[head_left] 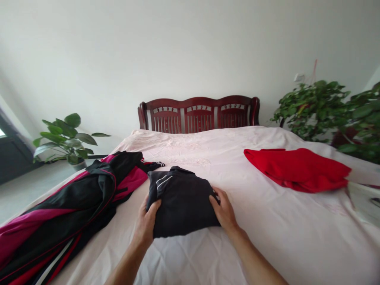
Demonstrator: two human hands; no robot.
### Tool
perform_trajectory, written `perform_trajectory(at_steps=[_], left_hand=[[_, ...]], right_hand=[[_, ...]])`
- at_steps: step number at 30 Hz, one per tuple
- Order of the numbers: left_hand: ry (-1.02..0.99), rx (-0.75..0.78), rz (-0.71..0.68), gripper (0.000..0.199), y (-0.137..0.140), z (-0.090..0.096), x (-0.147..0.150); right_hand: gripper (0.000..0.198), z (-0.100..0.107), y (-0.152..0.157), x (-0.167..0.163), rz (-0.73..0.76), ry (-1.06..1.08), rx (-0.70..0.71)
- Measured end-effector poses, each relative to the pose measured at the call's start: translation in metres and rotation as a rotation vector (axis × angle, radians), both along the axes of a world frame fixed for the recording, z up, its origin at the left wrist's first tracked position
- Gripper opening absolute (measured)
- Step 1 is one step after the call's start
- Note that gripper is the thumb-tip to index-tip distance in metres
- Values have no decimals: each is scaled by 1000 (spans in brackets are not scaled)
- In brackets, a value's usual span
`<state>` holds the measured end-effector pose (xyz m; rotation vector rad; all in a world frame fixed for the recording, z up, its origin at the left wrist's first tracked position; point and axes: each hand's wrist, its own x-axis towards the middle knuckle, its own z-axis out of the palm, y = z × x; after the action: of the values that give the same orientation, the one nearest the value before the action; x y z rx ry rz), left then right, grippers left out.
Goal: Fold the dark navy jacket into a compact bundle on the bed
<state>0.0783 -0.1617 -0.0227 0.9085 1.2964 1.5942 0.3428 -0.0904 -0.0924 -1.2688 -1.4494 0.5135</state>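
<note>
A dark, folded jacket (187, 204) with a collar and two white stripes near its upper left is between my hands, over the bed. My left hand (148, 217) grips its left edge, thumb on top and fingers hidden beneath. On the opposite edge, my right hand (222, 208) is closed the same way. To the left lies a heap of black and magenta clothes (74, 190) with red and white stripes low down. A folded red garment (299, 168) rests on the right side of the bed.
A pale pink sheet (267, 229) covers the bed, wrinkled near me. Behind it stands a dark red wooden headboard (198, 114). One potted plant (69, 138) is on the floor at left; leafy plants (314, 107) crowd the right. A whitish bag-like item (362, 202) sits at the right edge.
</note>
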Motion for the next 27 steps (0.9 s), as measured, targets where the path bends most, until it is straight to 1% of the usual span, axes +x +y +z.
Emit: perform_trajectory(at_steps=[2, 3, 4, 5, 6, 7, 8, 9, 11, 13, 15, 17, 20, 22, 25, 27], left_hand=[[265, 193, 52, 43, -12, 14, -6], [430, 314, 72, 35, -18, 21, -9], [603, 444, 75, 27, -23, 28, -12], [775, 569, 51, 23, -28, 33, -15], [934, 680, 1, 23, -31, 37, -16], [1076, 767, -64, 26, -34, 39, -16], [1200, 820, -135, 31, -35, 37, -14], [1305, 836, -201, 36, -35, 34, -10], [1453, 793, -328, 44, -36, 21, 3], [1538, 722, -461, 47, -37, 6, 18], [1580, 693, -581, 43, -41, -6, 31], [1595, 688, -643, 36, -46, -12, 40], [1575, 699, -638, 29, -49, -16, 45], [1569, 729, -623, 25, -48, -19, 44], [1584, 833, -567, 19, -43, -27, 43], [1599, 907, -530, 20, -40, -31, 42]], right_hand=[[45, 6, -3, -6, 1, -33, 73], [43, 9, -5, -9, 10, -20, 81], [43, 14, -6, -12, 31, 25, 61], [44, 19, -7, -15, 73, 108, 11], [47, 24, -8, -16, 138, 225, -68], [52, 29, -9, -16, 229, 364, -165], [57, 34, -10, -14, 338, 512, -269], [63, 39, -11, -11, 459, 650, -369], [73, 45, -12, -2, 680, 842, -524], [77, 46, -13, 9, 802, 908, -615], [75, 43, -13, 17, 832, 907, -670], [67, 38, -12, 21, 815, 873, -727], [54, 32, -10, 18, 769, 807, -810], [46, 31, -10, 13, 741, 761, -816], [42, 33, -10, 7, 679, 669, -804], [39, 35, -12, 5, 608, 618, -801]])
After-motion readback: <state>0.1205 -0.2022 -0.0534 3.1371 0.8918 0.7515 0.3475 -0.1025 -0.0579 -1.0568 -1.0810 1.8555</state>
